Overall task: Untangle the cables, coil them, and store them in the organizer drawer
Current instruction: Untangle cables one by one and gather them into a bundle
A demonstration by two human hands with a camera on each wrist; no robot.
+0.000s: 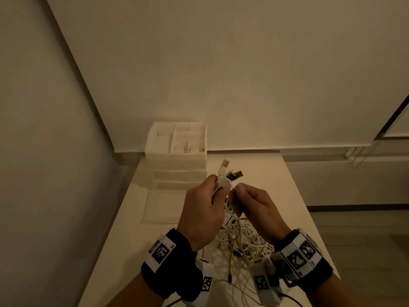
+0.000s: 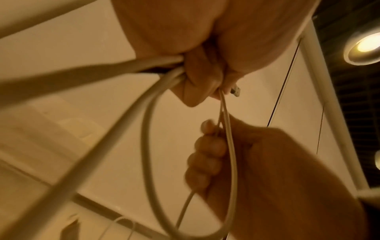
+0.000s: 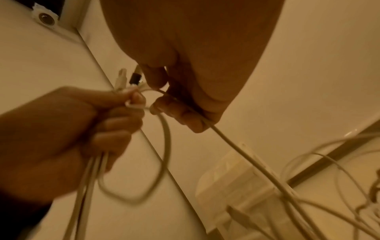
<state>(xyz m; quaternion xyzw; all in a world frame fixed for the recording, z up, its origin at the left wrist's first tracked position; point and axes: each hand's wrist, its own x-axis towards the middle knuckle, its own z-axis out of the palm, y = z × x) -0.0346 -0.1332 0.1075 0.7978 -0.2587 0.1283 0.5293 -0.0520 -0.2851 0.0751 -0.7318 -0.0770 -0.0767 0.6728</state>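
Both hands are raised over the pale table [image 1: 278,187]. My left hand [image 1: 218,188] grips a bundle of white cables just below their plugs [image 1: 224,171], which stick up white and black. My right hand [image 1: 237,192] pinches one thin white cable [image 3: 226,139] close beside the left fingers. A loop of cable [image 2: 148,129] hangs between the hands. The rest of the cables lie as a white and yellowish tangle [image 1: 243,240] on the table beneath my wrists. The white organizer [image 1: 177,157] stands at the table's far left, its top drawer showing divided compartments.
A flat pale sheet [image 1: 159,207] lies on the table in front of the organizer. Walls close in on the left and behind. The table's right edge drops to the floor, where a white strip with a cord [image 1: 354,155] lies by the wall.
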